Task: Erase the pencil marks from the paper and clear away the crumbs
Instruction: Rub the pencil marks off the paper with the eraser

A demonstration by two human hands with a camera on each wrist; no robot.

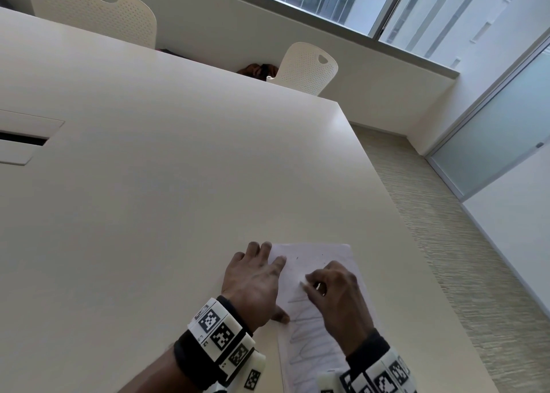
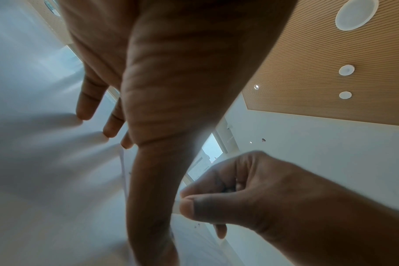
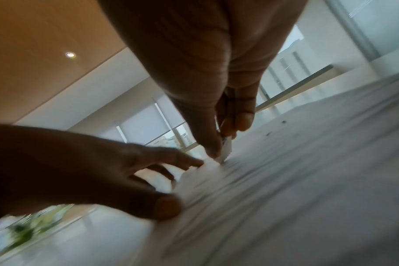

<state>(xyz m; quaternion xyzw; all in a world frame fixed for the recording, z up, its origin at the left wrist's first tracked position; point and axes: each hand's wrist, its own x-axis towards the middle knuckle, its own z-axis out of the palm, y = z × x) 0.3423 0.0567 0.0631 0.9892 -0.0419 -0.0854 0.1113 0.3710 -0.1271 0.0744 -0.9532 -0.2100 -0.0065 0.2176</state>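
Paper (image 1: 312, 318) lower centre of frame, flat on worktop (image 1: 178, 184). Left hand (image 1: 253, 285) splayed, fingers straight, pinning left edge, likely against sliding. Right hand (image 1: 336, 294) pinching white eraser (image 3: 226, 149), tip down on pencil marks (image 1: 300, 318). Few dark crumbs (image 3: 276, 127) upper right of paper.

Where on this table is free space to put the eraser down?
The table is bare left of the left hand, out to the cable hatch, and beyond the paper to the far edge. It is crowded on the paper: the left hand presses it and the right hand pinches the eraser.
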